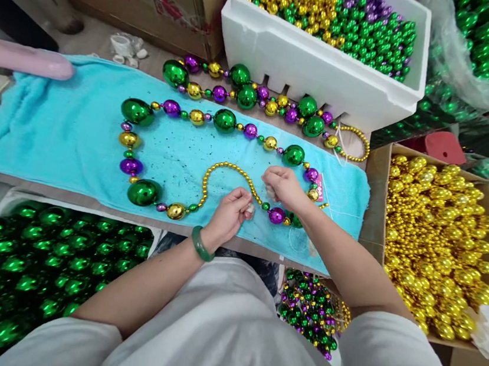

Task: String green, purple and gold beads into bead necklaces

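My left hand (pixel 228 215), with a green bangle (pixel 202 244) on its wrist, is closed in a pinch near the front edge of the turquoise towel (pixel 85 134). Slightly farther away and to the right, my right hand (pixel 286 187) is also closed, knuckles up. What either set of fingers holds is too small to make out. A string of small gold beads (pixel 206 179) curves behind my left hand and passes between both hands. It joins a loop of large green, purple and gold beads (pixel 225 121) laid on the towel. My right forearm hides part of this loop.
A second bead strand (pixel 247 96) lies along the towel's far edge, before a white foam box (pixel 313 61) of beads. Gold beads fill a carton (pixel 377 193) at right; large green beads (pixel 56 267) lie at lower left. Thin white thread (pixel 335 201) trails at right.
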Demonstrator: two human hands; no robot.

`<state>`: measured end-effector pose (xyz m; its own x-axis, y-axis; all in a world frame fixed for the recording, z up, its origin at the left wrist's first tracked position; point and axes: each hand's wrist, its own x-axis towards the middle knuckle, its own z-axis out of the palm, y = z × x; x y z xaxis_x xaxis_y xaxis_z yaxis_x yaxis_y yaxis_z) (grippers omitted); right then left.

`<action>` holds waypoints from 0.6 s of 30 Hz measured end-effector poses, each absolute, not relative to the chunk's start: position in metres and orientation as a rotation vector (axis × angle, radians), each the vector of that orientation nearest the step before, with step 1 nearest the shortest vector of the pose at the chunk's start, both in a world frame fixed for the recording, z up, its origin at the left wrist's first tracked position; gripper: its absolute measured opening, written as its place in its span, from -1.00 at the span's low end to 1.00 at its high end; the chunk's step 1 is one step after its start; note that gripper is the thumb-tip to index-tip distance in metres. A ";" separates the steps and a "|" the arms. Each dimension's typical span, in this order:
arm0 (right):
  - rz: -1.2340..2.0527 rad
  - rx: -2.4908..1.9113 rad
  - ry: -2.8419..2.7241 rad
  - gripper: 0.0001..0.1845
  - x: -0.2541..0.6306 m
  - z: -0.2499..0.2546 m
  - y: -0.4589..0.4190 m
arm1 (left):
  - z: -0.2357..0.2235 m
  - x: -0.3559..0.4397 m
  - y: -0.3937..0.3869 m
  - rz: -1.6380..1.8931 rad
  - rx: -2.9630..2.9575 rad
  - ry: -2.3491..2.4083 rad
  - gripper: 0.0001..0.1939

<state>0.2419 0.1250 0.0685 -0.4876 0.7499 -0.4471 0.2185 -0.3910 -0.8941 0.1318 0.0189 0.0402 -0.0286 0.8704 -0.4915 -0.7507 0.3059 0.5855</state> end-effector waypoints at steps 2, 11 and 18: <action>1.969 -1.360 -1.400 -0.77 0.242 0.067 0.125 | 0.041 0.133 0.018 1.282 0.124 0.918 -0.66; 1.754 -1.253 -1.739 -0.79 0.244 0.077 0.123 | 0.050 0.129 0.018 1.207 0.068 0.925 -0.74; 1.650 -1.256 -1.938 -0.77 0.242 0.071 0.123 | 0.045 0.127 0.018 1.126 0.069 0.936 -0.79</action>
<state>0.2417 0.1227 0.0706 -0.5713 0.7645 -0.2987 0.4168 -0.0433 -0.9080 0.1273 0.0176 0.0451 0.1069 0.7907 -0.6027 -0.7371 0.4699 0.4857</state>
